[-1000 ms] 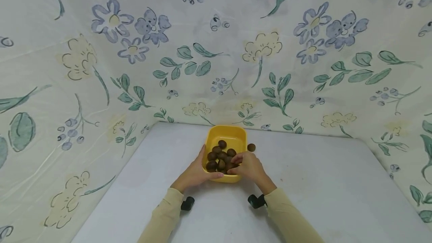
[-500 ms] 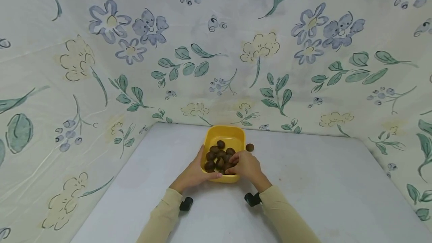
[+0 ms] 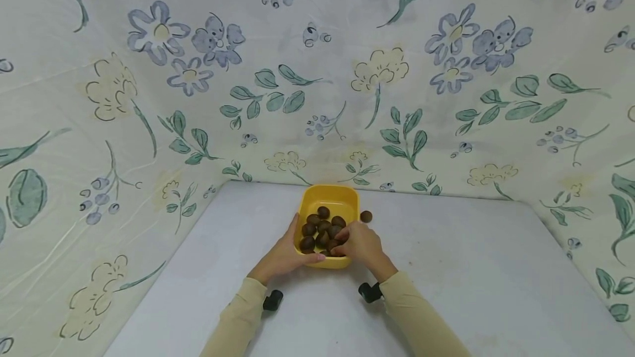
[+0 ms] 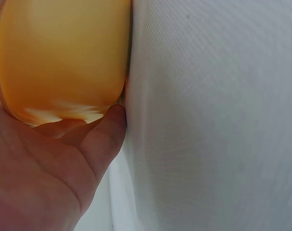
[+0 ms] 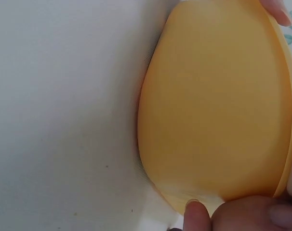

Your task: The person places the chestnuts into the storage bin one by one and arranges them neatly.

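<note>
A yellow plastic container (image 3: 328, 194) stands on the white table, with several dark brown chestnuts (image 3: 323, 226) in its near half. My left hand (image 3: 281, 257) grips its near left corner, thumb over the front rim and fingers along the left side. In the left wrist view, fingertips (image 4: 114, 118) press low against the container wall. My right hand (image 3: 363, 243) reaches over the right rim, thumb and forefinger curled round a chestnut among the others. The right wrist view shows its other fingers (image 5: 197, 216) outside the wall. The palm partly hides that chestnut.
One loose chestnut (image 3: 366, 216) lies on the table (image 3: 446, 269) just right of the container. Behind and at the sides hangs a floral cloth (image 3: 307, 125). Black wrist devices (image 3: 273, 300) sit below both forearms in pale yellow sleeves (image 3: 235, 315).
The head view has shifted slightly, so everything appears a little further left. Both hands stay in place at the container, and the right thumb and forefinger stay among the chestnuts.
</note>
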A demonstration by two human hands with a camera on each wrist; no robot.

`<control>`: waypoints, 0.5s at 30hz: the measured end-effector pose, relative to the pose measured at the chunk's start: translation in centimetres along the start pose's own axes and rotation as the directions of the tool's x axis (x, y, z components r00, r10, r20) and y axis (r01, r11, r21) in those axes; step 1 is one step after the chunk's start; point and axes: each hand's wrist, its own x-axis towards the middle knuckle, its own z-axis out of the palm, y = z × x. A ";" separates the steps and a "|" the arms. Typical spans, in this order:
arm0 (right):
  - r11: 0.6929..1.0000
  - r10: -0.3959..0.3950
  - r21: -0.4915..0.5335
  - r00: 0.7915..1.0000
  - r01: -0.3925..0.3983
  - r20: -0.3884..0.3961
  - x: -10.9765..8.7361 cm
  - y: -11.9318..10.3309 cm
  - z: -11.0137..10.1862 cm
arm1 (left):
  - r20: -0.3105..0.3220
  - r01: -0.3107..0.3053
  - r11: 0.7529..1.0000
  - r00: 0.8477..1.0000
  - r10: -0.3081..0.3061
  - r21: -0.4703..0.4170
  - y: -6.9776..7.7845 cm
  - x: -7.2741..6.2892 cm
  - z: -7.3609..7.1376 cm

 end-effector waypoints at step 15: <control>0.997 -0.055 -0.058 0.992 0.048 -0.113 -1.1 0.6 -0.8 | -0.007 0.042 0.999 0.999 -0.042 0.030 -0.2 0.0 -0.1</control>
